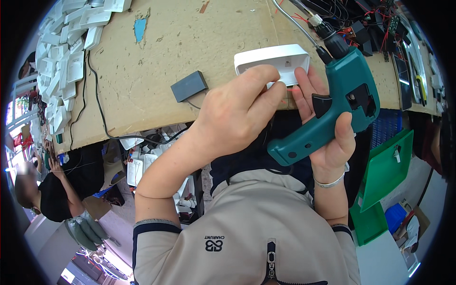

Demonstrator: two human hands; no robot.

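My left hand (237,107) is closed in a pinch at the near edge of a white plastic housing (270,53), an open shallow shell with rounded ends. A bit of red wire (293,89) shows by those fingertips; what they grip is hidden. A green pistol-shaped soldering gun (349,76) lies in my right hand (327,128), with the thumb around its near side. Its black trigger (321,104) faces left, and its black nose and thin metal tube point away from me. Fingers of my right hand reach past the tool to the housing's near right corner.
A dark grey box (189,86) with a cable lies left of my hands. White plastic shells (61,61) pile up at the far left, near a black cable (97,95). Circuit boards and wires (375,28) crowd the far right. Green trays (387,166) stand right; another person (59,185) sits left.
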